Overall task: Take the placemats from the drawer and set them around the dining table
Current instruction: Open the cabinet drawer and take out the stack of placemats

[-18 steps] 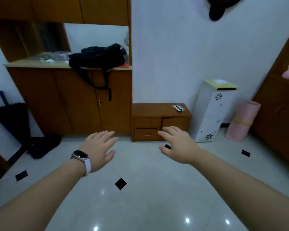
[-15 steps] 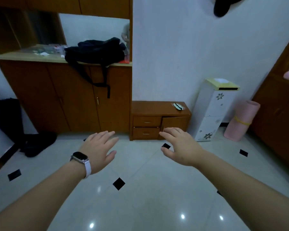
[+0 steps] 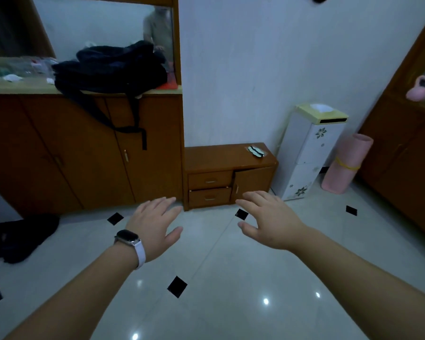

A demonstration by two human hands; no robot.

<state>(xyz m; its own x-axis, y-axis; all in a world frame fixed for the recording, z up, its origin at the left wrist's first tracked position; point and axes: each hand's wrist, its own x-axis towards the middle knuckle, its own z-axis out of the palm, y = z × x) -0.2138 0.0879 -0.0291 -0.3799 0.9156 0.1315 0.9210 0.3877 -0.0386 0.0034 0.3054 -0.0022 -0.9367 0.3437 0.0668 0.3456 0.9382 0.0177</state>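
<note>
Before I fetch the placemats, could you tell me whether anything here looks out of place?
The black fabric backpack overhangs the edge of the beige counter, its straps dangling across the brown wooden cabinet doors.

The shut drawers [image 3: 210, 180] hide their contents; counter clutter [image 3: 17, 69] is blurred.

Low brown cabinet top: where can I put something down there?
The low wooden cabinet's top is bare from its left end to the small striped item at its right rear. The tan counter of the tall cupboard is crowded: a black backpack and small clutter.
</note>
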